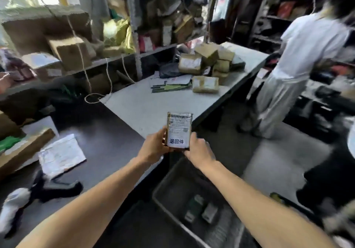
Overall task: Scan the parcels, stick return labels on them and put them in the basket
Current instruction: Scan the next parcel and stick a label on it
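Parcel: we hold one small brown parcel (179, 130) upright in the air, past the near corner of the grey worktop (146, 105) and above the basket; its printed shipping label faces us.
Return label: a white sticker (176, 142) with dark characters sits across the parcel's lower part, just under the shipping label.
Left grip: our left hand (153, 148) has its fingers curled round the parcel's lower left edge and holds it.
Right grip: our right hand (198, 149) pinches the parcel's lower right edge, thumb at the front beside the sticker.
Basket: a grey basket (163, 194) stands on the floor below our hands; a few small packets (201, 209) lie on its bottom, too blurred to tell apart.
Scanner: a black handheld scanner (57, 188) lies near the front left edge of the dark worktop (107, 138).
Other parcels: a flat white mailer (61, 155) lies on the dark worktop beside the scanner; brown boxes (207, 61) are heaped at the far end of the grey worktop, with flat envelopes (169, 84) just in front of them.
Shelves: a rack (96, 61) along the far edge of the worktops holds more cartons and bags.
Other person: someone in pale clothing (299, 59) stands at the right, turned toward dark shelving.
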{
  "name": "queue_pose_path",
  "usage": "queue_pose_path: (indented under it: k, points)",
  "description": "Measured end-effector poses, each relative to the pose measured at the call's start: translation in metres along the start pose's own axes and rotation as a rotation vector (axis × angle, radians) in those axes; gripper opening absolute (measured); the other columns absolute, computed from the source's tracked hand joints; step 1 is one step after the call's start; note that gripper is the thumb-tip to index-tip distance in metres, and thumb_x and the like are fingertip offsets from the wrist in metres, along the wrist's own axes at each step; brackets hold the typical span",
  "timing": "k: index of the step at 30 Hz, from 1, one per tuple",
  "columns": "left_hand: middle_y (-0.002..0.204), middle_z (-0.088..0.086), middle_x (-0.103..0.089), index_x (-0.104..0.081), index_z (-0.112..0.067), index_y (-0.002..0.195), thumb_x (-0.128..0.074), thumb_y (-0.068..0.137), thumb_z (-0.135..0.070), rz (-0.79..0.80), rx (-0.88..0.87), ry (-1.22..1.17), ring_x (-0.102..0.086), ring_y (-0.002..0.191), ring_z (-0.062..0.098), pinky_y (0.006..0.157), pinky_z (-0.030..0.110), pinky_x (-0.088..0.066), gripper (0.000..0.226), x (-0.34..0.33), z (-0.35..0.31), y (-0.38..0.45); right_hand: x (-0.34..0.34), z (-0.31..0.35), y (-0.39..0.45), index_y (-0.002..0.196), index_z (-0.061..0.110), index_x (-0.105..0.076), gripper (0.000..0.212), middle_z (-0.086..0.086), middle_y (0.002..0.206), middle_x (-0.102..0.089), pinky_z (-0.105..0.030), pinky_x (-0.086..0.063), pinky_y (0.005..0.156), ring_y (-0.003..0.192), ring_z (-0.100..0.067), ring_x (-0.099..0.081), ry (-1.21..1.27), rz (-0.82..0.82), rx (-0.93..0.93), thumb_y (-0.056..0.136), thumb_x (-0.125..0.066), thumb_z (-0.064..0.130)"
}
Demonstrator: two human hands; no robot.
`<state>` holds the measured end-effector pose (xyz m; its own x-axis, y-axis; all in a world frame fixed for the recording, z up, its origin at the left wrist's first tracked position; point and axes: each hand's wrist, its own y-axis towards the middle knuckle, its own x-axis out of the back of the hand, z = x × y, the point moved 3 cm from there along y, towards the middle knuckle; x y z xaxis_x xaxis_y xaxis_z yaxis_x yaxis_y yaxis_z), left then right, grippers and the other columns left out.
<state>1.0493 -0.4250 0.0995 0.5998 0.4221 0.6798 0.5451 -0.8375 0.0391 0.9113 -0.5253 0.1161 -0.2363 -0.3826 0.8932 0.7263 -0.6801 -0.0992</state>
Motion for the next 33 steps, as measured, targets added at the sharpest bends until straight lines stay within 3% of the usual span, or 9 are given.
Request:
queue_pose_path:
  k: [3,6,9,13,16,18,25,29,33]
  points:
    - [0.111,-0.001,-0.075,-0.049,-0.029,0.143,-0.086,0.070,-0.018,0.135,-0.092,0.021,-0.071,0.096,0.021,0.082,0.032,-0.056,0.082,-0.055,-0.038,0.029,0.016,-0.061,-0.011,0.118,0.008,-0.041,0.042,-0.019,0.120,-0.064,-0.043,-0.052,0.079,0.107,-0.040,-0.062,0.023,-0.044,-0.154,0.091,-0.067,0.024]
    - [0.110,-0.006,-0.075,-0.038,-0.036,0.151,-0.082,0.073,-0.013,0.246,-0.163,0.016,-0.070,0.096,0.015,0.080,0.024,-0.052,0.092,-0.102,-0.061,0.049,0.019,-0.107,-0.017,0.116,0.009,-0.041,0.039,-0.019,0.118,-0.065,-0.042,-0.054,0.078,0.105,-0.038,-0.064,0.048,-0.079,-0.300,0.090,-0.068,0.022]
    - [0.115,-0.012,-0.073,-0.034,-0.042,0.151,-0.082,0.075,-0.017,0.346,-0.177,-0.013,-0.069,0.102,0.008,0.090,0.028,-0.055,0.093,-0.141,-0.063,0.065,0.007,-0.141,-0.015,0.116,0.005,-0.043,0.037,-0.019,0.119,-0.065,-0.037,-0.051,0.075,0.103,-0.036,-0.064,0.096,-0.081,-0.418,0.091,-0.067,0.017]
    - [0.117,-0.006,-0.072,-0.033,-0.034,0.153,-0.081,0.077,-0.017,0.445,-0.184,-0.002,-0.069,0.103,0.013,0.086,0.025,-0.052,0.092,-0.187,-0.040,0.087,-0.026,-0.175,-0.005,0.115,0.006,-0.045,0.034,-0.017,0.117,-0.066,-0.036,-0.051,0.072,0.101,-0.034,-0.065,0.148,-0.055,-0.535,0.091,-0.067,0.017]
    - [0.116,-0.004,-0.074,-0.029,-0.039,0.154,-0.083,0.074,-0.020,0.522,-0.168,0.017,-0.070,0.102,0.017,0.090,0.033,-0.056,0.098,-0.232,-0.008,0.103,-0.066,-0.204,0.006,0.120,0.006,-0.046,0.037,-0.014,0.121,-0.067,-0.028,-0.048,0.067,0.104,-0.029,-0.066,0.197,-0.022,-0.609,0.092,-0.067,0.017]
    - [0.117,-0.002,-0.073,-0.028,-0.040,0.154,-0.083,0.074,-0.022,0.571,-0.151,0.037,-0.070,0.104,0.020,0.088,0.038,-0.056,0.098,-0.267,0.018,0.106,-0.098,-0.227,0.011,0.123,0.006,-0.048,0.038,-0.013,0.122,-0.068,-0.029,-0.053,0.071,0.104,-0.028,-0.068,0.225,-0.009,-0.661,0.092,-0.068,0.018]
    - [0.111,-0.002,-0.074,-0.026,-0.040,0.155,-0.075,0.079,-0.013,0.624,-0.022,0.095,-0.070,0.093,0.015,0.075,0.024,-0.051,0.094,-0.411,0.129,0.105,-0.245,-0.330,0.031,0.125,0.011,-0.046,0.036,-0.009,0.123,-0.067,-0.028,-0.050,0.071,0.105,-0.026,-0.068,0.258,0.095,-0.766,0.094,-0.064,0.016]
    - [0.115,0.001,-0.072,-0.017,-0.041,0.157,-0.075,0.082,-0.013,0.700,0.051,0.129,-0.068,0.095,0.017,0.083,0.032,-0.055,0.099,-0.511,0.205,0.091,-0.349,-0.399,0.031,0.131,0.012,-0.044,0.046,-0.007,0.124,-0.068,-0.026,-0.049,0.075,0.106,-0.026,-0.068,0.303,0.107,-0.813,0.092,-0.067,0.019]
    - [0.119,0.004,-0.071,-0.017,-0.041,0.157,-0.073,0.081,-0.006,0.779,0.061,0.147,-0.068,0.100,0.018,0.088,0.037,-0.056,0.101,-0.611,0.270,0.072,-0.443,-0.467,0.015,0.126,0.006,-0.045,0.039,-0.013,0.124,-0.066,-0.032,-0.053,0.081,0.105,-0.029,-0.066,0.375,0.122,-0.890,0.092,-0.064,0.010]
